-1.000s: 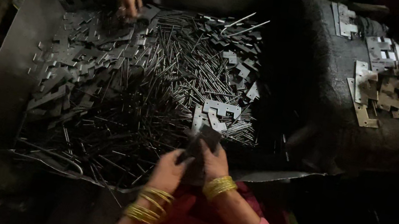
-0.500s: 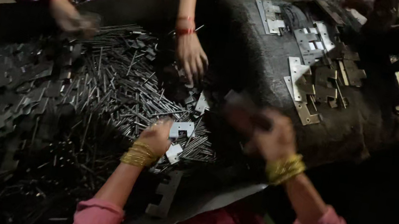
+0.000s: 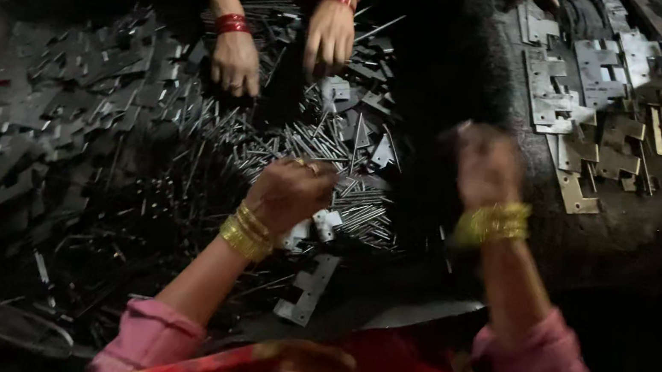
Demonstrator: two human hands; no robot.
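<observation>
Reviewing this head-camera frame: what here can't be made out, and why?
- Right hand: motion blur; whether it holds anything cannot be told.
- Left hand: its back faces the camera, hiding its grip among the metal pins.
- Co-worker's hands: arms cut off by the top edge.
- Hinge plates: the pile runs past the top edge.
- Dark plates: too dim for detail.

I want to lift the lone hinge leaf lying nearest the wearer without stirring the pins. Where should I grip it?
Probably pinch the hinge leaf by its long plain edges from above, on its lower end: it lies flat, and its upper end nears the pin pile.
</observation>
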